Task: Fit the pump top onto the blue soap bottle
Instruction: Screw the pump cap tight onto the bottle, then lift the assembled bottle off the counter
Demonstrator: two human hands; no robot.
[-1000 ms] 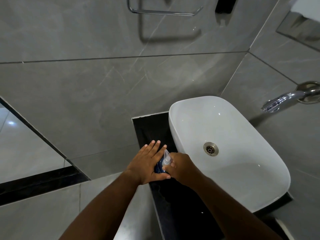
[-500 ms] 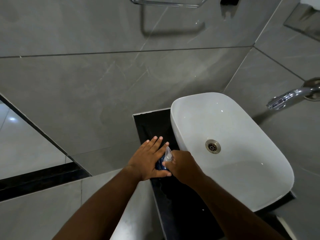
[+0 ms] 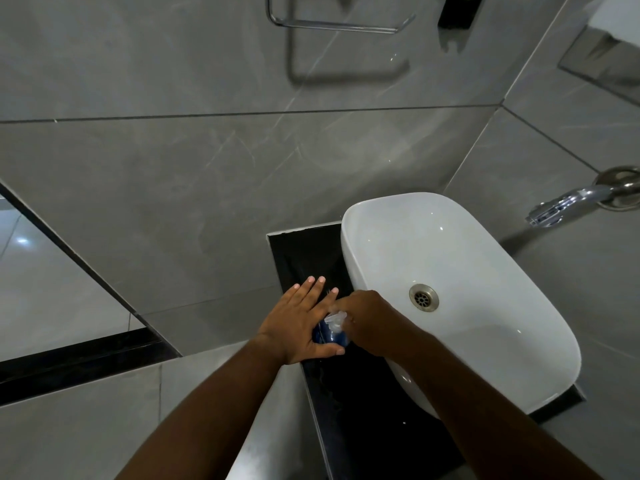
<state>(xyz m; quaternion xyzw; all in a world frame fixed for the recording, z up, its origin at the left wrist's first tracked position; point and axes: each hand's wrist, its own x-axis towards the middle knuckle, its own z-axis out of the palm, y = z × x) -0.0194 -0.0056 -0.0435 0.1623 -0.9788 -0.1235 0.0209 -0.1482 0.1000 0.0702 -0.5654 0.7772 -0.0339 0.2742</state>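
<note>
Just below the centre of the frame, the blue soap bottle point(image 3: 329, 336) stands on the black worktop point(image 3: 301, 251), right beside the left wall of the white basin point(image 3: 460, 306). Only a small patch of its blue body shows between the two hands.

The left hand point(image 3: 298, 323) is pressed against the bottle's left side with the fingers held straight and close together, pointing toward the upper right, while the thumb runs along underneath the bottle, so the bottle sits in the fork between thumb and palm (a bracing hold more than a wrapped fist). The right hand point(image 3: 372, 322) comes in from the lower right and is curled closed over the bottle's top, its fingers bent down around the clear pump top point(image 3: 335, 319), which shows as a pale translucent piece just above the blue body. Whether the pump top is fully seated on the bottle neck cannot be told, since the right hand covers the join.

Both bare forearms run up from the bottom edge of the frame. In the basin, the metal drain point(image 3: 424, 297) lies just right of the right hand. A chrome tap point(image 3: 568, 202) juts from the grey tiled wall at the right edge, and a chrome towel rail point(image 3: 332, 26) is fixed to the wall at the top.
</note>
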